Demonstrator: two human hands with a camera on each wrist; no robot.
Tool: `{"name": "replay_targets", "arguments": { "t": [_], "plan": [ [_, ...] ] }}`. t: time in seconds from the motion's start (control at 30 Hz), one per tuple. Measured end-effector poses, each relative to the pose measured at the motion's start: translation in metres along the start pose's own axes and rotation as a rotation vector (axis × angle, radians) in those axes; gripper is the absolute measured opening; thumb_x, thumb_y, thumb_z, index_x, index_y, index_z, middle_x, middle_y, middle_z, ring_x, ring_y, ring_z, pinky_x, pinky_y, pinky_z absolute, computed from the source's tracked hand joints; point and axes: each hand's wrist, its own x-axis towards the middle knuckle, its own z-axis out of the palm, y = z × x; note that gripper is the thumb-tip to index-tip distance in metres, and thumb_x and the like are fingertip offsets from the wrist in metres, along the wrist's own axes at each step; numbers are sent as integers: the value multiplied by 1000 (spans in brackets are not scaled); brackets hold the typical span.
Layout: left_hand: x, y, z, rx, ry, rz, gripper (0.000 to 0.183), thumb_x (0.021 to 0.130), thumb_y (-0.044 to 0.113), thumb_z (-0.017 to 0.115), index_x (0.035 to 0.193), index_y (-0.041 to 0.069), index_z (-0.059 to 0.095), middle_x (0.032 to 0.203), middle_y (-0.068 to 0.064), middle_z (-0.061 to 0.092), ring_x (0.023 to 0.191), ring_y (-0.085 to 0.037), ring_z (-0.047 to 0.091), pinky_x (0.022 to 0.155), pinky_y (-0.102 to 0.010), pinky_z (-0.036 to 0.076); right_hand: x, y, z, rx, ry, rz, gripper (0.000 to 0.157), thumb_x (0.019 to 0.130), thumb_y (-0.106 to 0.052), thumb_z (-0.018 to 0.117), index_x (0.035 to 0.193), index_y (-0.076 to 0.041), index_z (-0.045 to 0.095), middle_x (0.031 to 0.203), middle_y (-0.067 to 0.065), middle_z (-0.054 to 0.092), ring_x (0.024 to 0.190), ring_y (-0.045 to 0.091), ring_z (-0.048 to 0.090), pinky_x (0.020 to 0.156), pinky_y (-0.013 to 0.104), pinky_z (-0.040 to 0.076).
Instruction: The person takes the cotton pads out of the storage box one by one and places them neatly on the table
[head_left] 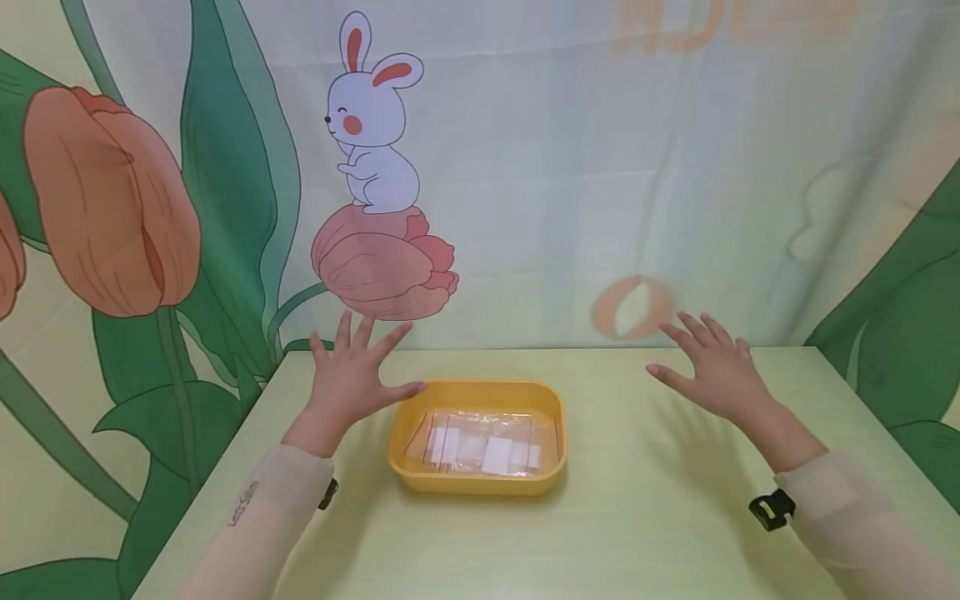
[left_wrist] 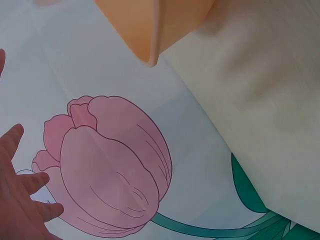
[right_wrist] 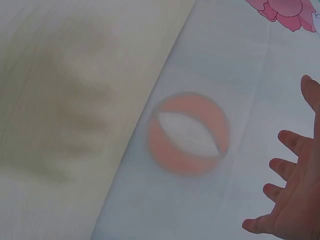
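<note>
A yellow plastic tray [head_left: 477, 485] stands on the table, left of the middle. Inside it lie clear plastic bags [head_left: 471, 450] with red lines and white label patches; how many is hard to tell. My left hand [head_left: 351, 379] hovers by the tray's left side with fingers spread, holding nothing. In the head view its thumb tip overlaps the tray's rim; whether they touch cannot be told. My right hand [head_left: 712, 371] is held up over the table's right part, fingers extended and nothing in them. The left wrist view shows the tray's corner [left_wrist: 150, 55] near the top.
The pale table [head_left: 615, 533] ends at a printed curtain [head_left: 525, 167] with a rabbit, tulips and leaves. Black straps [head_left: 772, 508] sit at both wrists. Each hand casts a soft shadow on the tabletop.
</note>
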Motion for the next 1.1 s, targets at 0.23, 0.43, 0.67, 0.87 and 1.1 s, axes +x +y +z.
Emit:
{"name": "replay_targets", "arguments": {
  "t": [0.23,0.43,0.67,0.87,1.1],
  "plan": [
    [-5,-1,5,-19,23,-16,92,83,70,67,160,31,35,173,-17,16,158,-50,5,115,-85,7,-5,1,9,19,34,-27,74,99,-50,59,155,-6,40,165,24,31,151,51,25,108,83,28],
    [-9,-3,11,-41,33,-33,91,84,68,68,159,29,37,172,-17,18,158,-49,8,117,-83,7,-8,-1,15,53,35,-39,72,100,-47,59,155,-5,41,165,25,32,149,51,28,109,81,31],
    [-13,-5,17,-41,40,-44,87,87,64,67,159,24,38,169,-19,25,156,-48,16,117,-82,13,-11,-2,22,101,42,-67,69,101,-44,59,154,-2,42,163,27,34,146,54,32,113,76,32],
    [-17,-5,22,-54,27,-52,82,91,59,66,159,23,37,168,-21,26,155,-49,20,118,-80,17,-13,-1,29,154,37,-92,67,102,-40,59,154,-1,42,163,28,34,145,54,34,114,73,32],
    [-22,-5,30,-93,26,-67,79,93,56,65,159,21,38,168,-21,27,155,-48,21,119,-78,20,-15,-3,37,193,30,-106,65,102,-38,59,153,1,42,161,29,38,145,53,36,116,70,32]
  ]
}}
